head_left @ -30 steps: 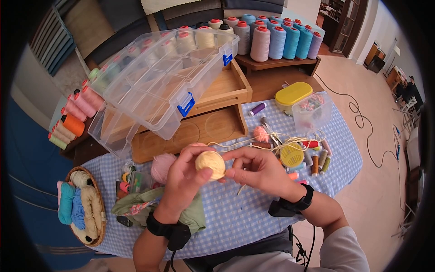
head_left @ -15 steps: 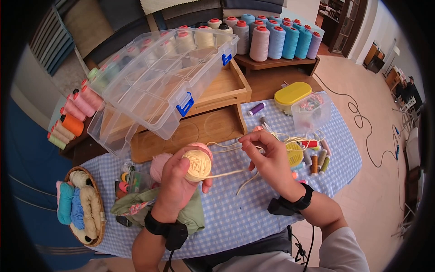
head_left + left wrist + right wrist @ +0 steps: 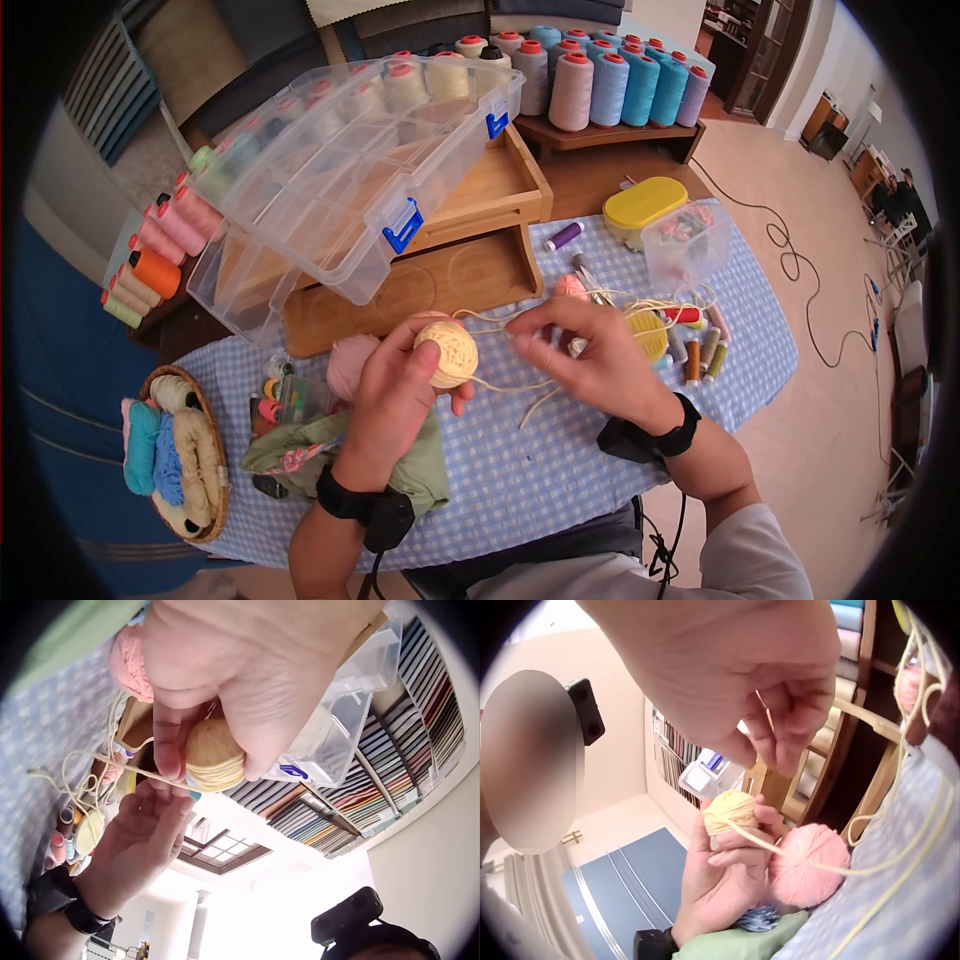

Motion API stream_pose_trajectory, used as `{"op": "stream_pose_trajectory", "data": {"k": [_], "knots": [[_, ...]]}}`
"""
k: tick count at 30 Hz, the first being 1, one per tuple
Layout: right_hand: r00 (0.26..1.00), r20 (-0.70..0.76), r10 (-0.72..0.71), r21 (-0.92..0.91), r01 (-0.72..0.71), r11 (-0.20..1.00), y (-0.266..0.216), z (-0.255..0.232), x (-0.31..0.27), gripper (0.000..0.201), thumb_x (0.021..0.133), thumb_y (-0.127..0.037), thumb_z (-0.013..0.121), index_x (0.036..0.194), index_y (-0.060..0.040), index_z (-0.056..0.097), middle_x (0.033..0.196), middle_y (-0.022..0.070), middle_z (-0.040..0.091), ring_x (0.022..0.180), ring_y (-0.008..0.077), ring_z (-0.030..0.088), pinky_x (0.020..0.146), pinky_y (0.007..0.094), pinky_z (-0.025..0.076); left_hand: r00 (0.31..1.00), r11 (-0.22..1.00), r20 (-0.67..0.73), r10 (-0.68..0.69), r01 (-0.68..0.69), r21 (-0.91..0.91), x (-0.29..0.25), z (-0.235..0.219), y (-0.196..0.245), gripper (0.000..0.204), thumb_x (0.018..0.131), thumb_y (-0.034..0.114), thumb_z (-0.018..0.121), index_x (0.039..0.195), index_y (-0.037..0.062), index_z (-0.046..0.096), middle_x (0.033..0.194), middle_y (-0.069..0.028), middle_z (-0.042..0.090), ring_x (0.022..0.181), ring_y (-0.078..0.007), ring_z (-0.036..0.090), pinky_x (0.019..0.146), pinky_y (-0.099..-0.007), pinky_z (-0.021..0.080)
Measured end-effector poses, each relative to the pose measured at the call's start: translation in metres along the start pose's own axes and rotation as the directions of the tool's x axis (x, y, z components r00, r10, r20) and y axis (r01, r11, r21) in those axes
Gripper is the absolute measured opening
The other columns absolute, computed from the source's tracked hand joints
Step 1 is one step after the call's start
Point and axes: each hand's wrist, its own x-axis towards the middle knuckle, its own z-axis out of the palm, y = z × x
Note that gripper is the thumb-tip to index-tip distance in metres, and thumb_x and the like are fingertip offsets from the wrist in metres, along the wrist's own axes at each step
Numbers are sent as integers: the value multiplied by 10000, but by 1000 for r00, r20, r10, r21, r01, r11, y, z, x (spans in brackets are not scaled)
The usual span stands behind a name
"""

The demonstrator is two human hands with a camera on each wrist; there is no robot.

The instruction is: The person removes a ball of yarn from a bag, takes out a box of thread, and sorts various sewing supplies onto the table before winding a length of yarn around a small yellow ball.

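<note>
A small ball of pale yellow yarn (image 3: 452,355) is held up in front of my left hand (image 3: 390,400), the thumb on its near side and fingers behind it. A loose strand (image 3: 795,860) leaves the ball and droops to the tablecloth. My right hand (image 3: 605,365) hovers just right of the ball, fingers loosely bent; in the right wrist view no yarn shows between them. Behind the left hand lies a pink yarn ball (image 3: 810,866). More pale yarn (image 3: 650,303) tangles on the cloth beyond the right hand.
Thread spools (image 3: 692,362) and a yellow-lidded box (image 3: 645,203) lie at the right. A clear divided case (image 3: 330,190) leans over a wooden drawer unit (image 3: 505,190). At left are a yarn basket (image 3: 222,470) and green cloth (image 3: 420,470). Thread cones (image 3: 572,90) stand behind.
My right hand first moved away from the ball, with a strand stretching between them, then came back left towards it. The left hand kept the ball and turned it slightly.
</note>
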Motion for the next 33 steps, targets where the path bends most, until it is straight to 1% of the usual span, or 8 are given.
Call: {"op": "stream_pose_trajectory", "data": {"k": [2, 6, 7, 9, 11, 15, 25, 33], "knots": [[956, 128, -263, 252, 225, 941, 7, 10, 2, 349, 802, -188, 773, 1081, -28, 637, 937, 64, 670, 853, 165, 625, 706, 300, 484, 998, 998, 60, -37, 40, -46, 0, -1, -2, 360, 971, 251, 562, 1190, -28, 500, 1115, -115, 505, 780, -202, 630, 596, -322, 524], [955, 170, -244, 387, 163, 907, 0, 22, -5, 544, 793, -262, 795, 1213, -34, 535, 924, 49, 651, 876, 165, 604, 765, 301, 466, 994, 1000, 107, 9, -8, -10, 1, -6, -12, 376, 964, 257, 579, 1191, -31, 497, 1169, -100, 444, 802, -207, 634, 619, -331, 540], [955, 171, -244, 387, 163, 907, 1, 23, -5, 544, 793, -262, 795, 1213, -34, 535, 924, 49, 651, 876, 165, 604, 765, 301, 466, 989, 989, 109, 95, -107, 101, 4, -12, -21, 371, 966, 262, 576, 1190, -25, 499, 1164, -99, 443, 800, -210, 636, 622, -334, 543], [962, 204, -181, 373, 95, 923, 3, 22, -6, 477, 817, -206, 775, 1189, -22, 539, 834, 43, 646, 805, 141, 605, 752, 287, 466, 976, 956, 121, 179, -202, 211, 4, -12, -22, 367, 968, 266, 573, 1189, -18, 501, 1160, -98, 443, 799, -213, 638, 626, -336, 546], [969, 222, -110, 431, 3, 902, 1, 18, -8, 430, 829, -168, 758, 1172, -16, 546, 801, 34, 643, 770, 125, 605, 741, 273, 465, 992, 1000, 126, 12, -12, 2, 0, -5, -11, 372, 972, 259, 567, 1213, -8, 474, 1145, -111, 486, 852, -217, 637, 645, -344, 552], [965, 261, -20, 531, -127, 838, 0, 18, -11, 292, 861, -81, 708, 1105, 2, 572, 736, 13, 636, 710, 79, 600, 697, 232, 461, 993, 998, 114, 18, -11, -63, 0, -2, -5, 390, 976, 246, 561, 1245, -5, 431, 1120, -122, 543, 919, -211, 626, 657, -348, 554], [915, 375, -147, 497, -65, 865, -5, 17, -11, 101, 892, -82, 673, 977, -27, 671, 743, 23, 659, 664, 80, 610, 620, 241, 472, 998, 999, 64, 10, -8, -35, -2, -3, -5, 412, 977, 292, 555, 1251, 3, 449, 1203, -119, 527, 999, -182, 582, 733, -316, 518], [924, 357, -138, 477, -53, 877, -4, 16, -11, 108, 902, -85, 662, 983, -14, 674, 741, 22, 655, 653, 88, 600, 609, 249, 470, 992, 992, 127, -20, 36, -124, -1, 0, -3, 363, 998, 264, 500, 1239, -1, 443, 1106, -113, 544, 819, -191, 609, 574, -303, 494]]}}
